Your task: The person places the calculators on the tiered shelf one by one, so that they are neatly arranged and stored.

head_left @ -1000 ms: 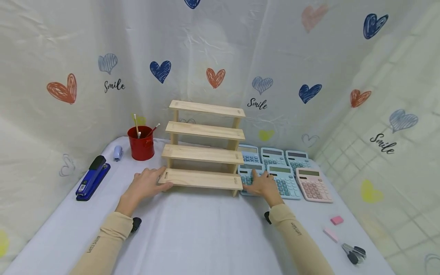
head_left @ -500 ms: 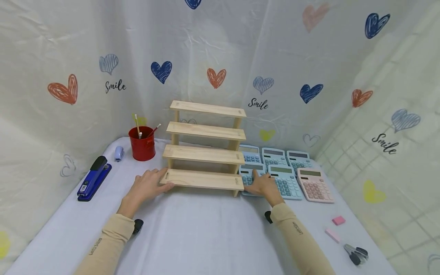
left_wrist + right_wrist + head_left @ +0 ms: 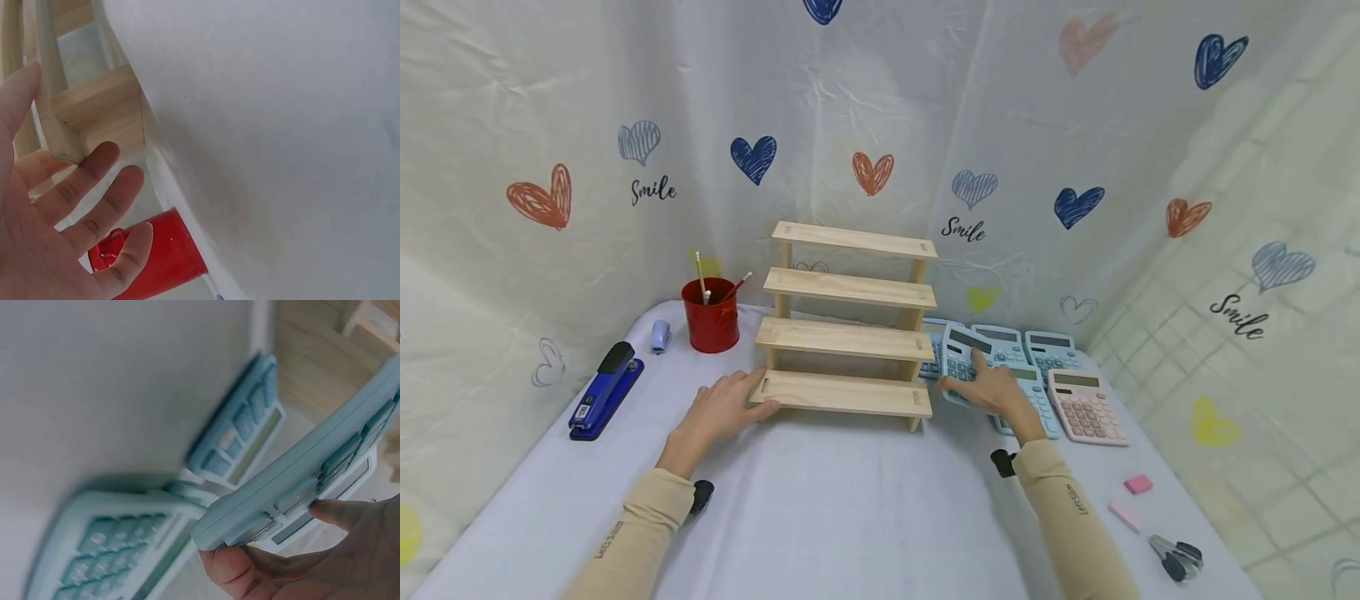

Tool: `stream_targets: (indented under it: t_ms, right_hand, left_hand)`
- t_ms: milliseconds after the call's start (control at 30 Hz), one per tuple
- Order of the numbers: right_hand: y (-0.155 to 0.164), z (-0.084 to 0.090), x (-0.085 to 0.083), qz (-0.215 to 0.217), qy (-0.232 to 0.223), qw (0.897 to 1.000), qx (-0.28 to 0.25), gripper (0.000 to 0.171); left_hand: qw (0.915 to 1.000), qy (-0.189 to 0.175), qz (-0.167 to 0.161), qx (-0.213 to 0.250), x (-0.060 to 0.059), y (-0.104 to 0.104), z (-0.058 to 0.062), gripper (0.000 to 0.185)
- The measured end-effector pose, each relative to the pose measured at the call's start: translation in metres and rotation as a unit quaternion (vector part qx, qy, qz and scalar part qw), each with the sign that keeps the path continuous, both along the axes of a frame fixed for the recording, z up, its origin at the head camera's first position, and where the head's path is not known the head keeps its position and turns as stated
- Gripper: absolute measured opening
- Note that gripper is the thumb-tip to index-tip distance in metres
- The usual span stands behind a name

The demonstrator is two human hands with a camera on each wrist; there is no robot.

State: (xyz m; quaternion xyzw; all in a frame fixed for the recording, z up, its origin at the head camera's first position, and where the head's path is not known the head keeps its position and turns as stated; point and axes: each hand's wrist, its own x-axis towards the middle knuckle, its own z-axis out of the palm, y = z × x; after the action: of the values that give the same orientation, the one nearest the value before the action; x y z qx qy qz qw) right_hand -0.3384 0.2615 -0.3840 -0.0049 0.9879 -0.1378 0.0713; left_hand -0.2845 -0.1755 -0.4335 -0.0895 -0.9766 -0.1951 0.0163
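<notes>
My right hand (image 3: 997, 390) grips a light blue calculator (image 3: 956, 360), lifted and tilted over its neighbours. In the right wrist view, fingers wrap the top end of this calculator (image 3: 294, 465), with the thumb on its face. My left hand (image 3: 718, 410) holds the left end of the lowest board of a four-step wooden display stand (image 3: 842, 392). Thumb and index finger span that board end in the left wrist view, while the other fingers (image 3: 106, 215) spread loosely. More light blue calculators (image 3: 1051, 352) lie right of the stand, beside a pink calculator (image 3: 1086, 407).
Left of the stand are a red bucket (image 3: 711, 321) with pencils, a small light blue stapler (image 3: 659, 336) and a dark blue stapler (image 3: 604, 392). At right lie two pink erasers (image 3: 1138, 484) and scissors (image 3: 1177, 557). A heart-print curtain (image 3: 865, 108) hangs behind.
My right hand has lifted the front-left blue calculator off the table, moving it slightly up and right and tilting it. The left hand stays at the stand's lowest board.
</notes>
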Motion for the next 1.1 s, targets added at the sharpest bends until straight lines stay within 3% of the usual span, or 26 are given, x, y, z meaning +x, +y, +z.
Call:
stream_targets:
  t_ms: [333,600,767,933,1100]
  right_hand:
    - [0.002,0.058,-0.014,0.014,0.076,0.997,-0.027,0.117]
    - [-0.029,0.109,-0.048,0.029,0.135,0.990,-0.038,0.115]
    - [-0.056,0.133,-0.068,0.032,0.167,0.985,0.000,0.112]
    - [-0.084,0.143,-0.088,0.038,0.197,0.978,0.048,0.106]
    - [-0.110,0.137,-0.105,0.046,0.198,0.974,0.096,0.104]
  left_hand:
    - [0.9999,0.006,-0.004,0.009,0.000,-0.003,0.000,0.076]
    - [0.9999,0.005,-0.007,0.014,-0.001,-0.003,0.001,0.075]
    - [0.9998,0.006,-0.010,0.014,-0.004,0.001,0.003,0.075]
    - [0.9998,0.009,-0.010,0.012,-0.003,0.001,0.004,0.074]
    - [0.9999,0.002,-0.005,0.010,-0.001,-0.001,0.003,0.074]
